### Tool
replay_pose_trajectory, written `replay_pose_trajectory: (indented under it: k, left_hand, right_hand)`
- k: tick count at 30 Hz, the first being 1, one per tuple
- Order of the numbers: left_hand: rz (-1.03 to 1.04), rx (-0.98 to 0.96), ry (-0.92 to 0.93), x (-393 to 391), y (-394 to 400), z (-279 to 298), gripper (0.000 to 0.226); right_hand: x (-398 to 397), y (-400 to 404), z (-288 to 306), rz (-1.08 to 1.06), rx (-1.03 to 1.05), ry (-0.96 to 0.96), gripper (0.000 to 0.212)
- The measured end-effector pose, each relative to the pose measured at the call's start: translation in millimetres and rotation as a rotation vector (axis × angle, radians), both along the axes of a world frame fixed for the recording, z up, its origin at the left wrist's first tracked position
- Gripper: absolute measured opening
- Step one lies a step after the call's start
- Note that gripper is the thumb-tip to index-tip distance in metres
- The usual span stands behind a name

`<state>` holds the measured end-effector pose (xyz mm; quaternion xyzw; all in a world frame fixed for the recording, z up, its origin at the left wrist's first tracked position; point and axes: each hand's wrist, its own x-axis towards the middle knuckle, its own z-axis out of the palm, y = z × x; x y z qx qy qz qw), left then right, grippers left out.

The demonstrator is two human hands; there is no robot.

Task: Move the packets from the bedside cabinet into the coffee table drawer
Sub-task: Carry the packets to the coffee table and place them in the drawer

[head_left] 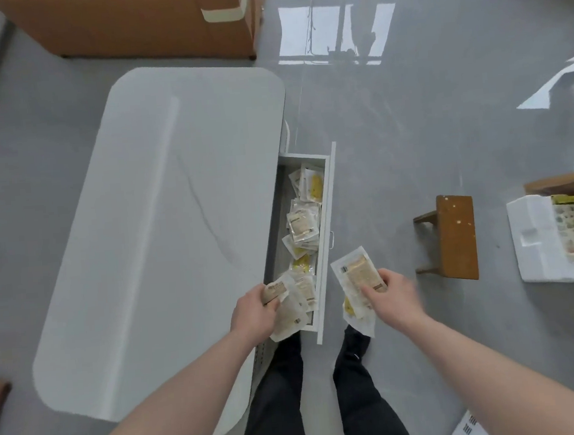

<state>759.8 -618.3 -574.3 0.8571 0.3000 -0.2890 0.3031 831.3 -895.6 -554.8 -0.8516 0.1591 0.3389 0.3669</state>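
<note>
Forearms reach forward and down — left hand (253, 314) in a curled grip on clear-and-tan plastic packets (287, 308) over the open white drawer (324, 235) of the pale grey table (162, 227); right hand (393, 293) pinches another packet stack (356, 280) just beside the drawer front.

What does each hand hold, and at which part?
The left hand grips a bunch of packets at its near end, over the drawer. The right hand pinches other packets at their near edge.
</note>
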Motion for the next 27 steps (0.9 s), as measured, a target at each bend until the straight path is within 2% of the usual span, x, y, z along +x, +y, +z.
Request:
replay_pose_trajectory:
  k: [4,12,16,19,23,25,27]
  left_hand:
    - [-0.04,0.009,0.062,31,3,-67,0.01]
    - [-0.225,-0.035,0.209,54,-3,-186,0.026]
    - [-0.28,-0.054,0.203,50,-7,-225,0.031]
    - [-0.224,-0.043,0.147,41,-5,-237,0.037]
    - [-0.001,-0.071,-0.032,30,4,-225,0.006]
    - [0.086,-0.089,-0.058,28,12,-216,0.011]
    - [0.07,-0.091,-0.061,29,20,-209,0.009]
  right_hand:
    - [24,-1,-56,-0.025,-0.002,0.026,0.012]
    - [32,-4,-157,-0.047,-0.033,0.057,0.007]
    - [23,-4,-190,-0.025,-0.043,0.08,0.002]
    - [17,-5,-201,-0.022,-0.047,0.078,0.005]
    - [11,-7,-204,-0.1,-0.002,0.082,0.005]
    - [12,-8,-204,-0.125,0.005,0.081,0.007]
    - [14,-6,-204,-0.129,0.015,0.083,0.011]
